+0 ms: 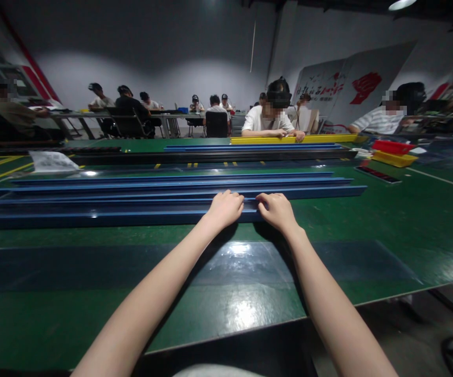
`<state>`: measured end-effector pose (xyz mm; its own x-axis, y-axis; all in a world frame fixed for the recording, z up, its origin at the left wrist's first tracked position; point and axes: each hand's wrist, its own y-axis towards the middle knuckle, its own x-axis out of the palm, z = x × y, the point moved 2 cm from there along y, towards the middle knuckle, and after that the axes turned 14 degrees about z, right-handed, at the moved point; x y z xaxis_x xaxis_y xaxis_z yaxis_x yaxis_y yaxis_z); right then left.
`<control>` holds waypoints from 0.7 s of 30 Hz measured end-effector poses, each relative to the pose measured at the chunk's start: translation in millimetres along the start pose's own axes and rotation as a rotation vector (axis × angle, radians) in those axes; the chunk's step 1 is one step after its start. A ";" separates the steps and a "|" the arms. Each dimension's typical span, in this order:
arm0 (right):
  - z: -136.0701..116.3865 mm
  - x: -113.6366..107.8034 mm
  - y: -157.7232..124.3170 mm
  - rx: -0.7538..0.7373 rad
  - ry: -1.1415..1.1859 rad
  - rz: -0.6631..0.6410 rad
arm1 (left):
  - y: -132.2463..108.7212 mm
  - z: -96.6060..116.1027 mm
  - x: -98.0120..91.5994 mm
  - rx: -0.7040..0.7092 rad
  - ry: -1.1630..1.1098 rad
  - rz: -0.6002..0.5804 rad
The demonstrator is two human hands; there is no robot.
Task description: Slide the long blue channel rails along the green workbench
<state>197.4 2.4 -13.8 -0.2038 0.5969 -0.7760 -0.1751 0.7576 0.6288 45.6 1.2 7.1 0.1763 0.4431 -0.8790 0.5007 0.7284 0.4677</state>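
A long blue channel strip (140,217) lies nearest me across the green table (399,225), its left part running out of view. My left hand (226,208) is closed over it, fingers curled across the top with their tips hidden. At the strip's right end, my right hand (278,209) grips it with bent fingers, a small gap from the left hand. Just behind lie more blue strips (328,192), parallel to this one. Between the strips and my body, a clear plastic sheet (336,262) lies flat.
Farther back are black strips (218,156) and a yellow strip (316,139), which a person opposite (267,118) handles. Red (391,147) and yellow trays (395,158) and a phone (378,174) are at right. A crumpled plastic bag (53,162) lies left. Several people sit beyond.
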 end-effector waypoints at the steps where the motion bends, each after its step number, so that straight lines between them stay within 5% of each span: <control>1: 0.1 0.1 0.1 0.000 0.001 -0.002 | -0.1 -0.1 0.2 0.005 -0.001 -0.002; 21: 11.4 -6.4 -1.8 0.181 -0.129 0.088 | -1.5 -8.6 -4.6 -0.102 0.104 0.006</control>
<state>210.0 0.2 -10.5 -0.0835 0.6831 -0.7255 0.0156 0.7289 0.6845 36.8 2.6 11.2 0.0874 0.4955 -0.8642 0.4102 0.7727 0.4845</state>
